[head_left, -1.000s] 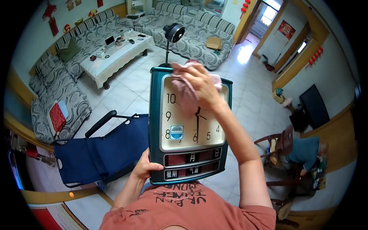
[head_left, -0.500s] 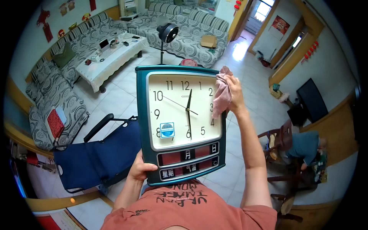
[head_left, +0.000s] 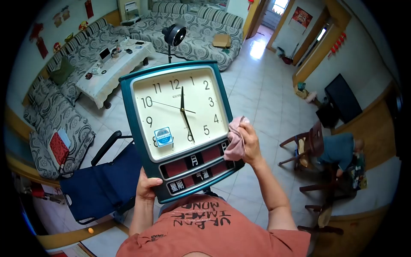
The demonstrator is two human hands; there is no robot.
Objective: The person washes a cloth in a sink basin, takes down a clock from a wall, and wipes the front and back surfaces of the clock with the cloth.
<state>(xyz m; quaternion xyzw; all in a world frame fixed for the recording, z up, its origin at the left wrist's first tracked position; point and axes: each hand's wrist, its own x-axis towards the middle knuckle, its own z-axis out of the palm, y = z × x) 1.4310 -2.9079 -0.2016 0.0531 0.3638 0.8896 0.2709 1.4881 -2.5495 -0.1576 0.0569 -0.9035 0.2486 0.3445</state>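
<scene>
A large wall clock (head_left: 177, 115) with a green frame and cream dial is held up in front of my chest, tilted to the left at its top. My left hand (head_left: 147, 184) grips its lower left edge, thumb on the front and the other fingers hidden behind. A pink cloth (head_left: 235, 139) is bunched in my right hand (head_left: 251, 143), pressed against the clock's lower right edge beside the dark red display panels. A blue round-printed sticker (head_left: 162, 136) is on the dial near the 8.
A blue folding recliner (head_left: 100, 184) stands at the left below the clock. Beyond are a cloth-covered coffee table (head_left: 113, 70), patterned sofas (head_left: 180, 40) and a black fan (head_left: 174, 35). On the right, a person (head_left: 338, 150) sits near wooden chairs (head_left: 314, 143) and a television (head_left: 343, 98).
My right hand has slid the cloth from the clock's upper right edge down to its lower right edge. The clock has moved left and tilted counterclockwise.
</scene>
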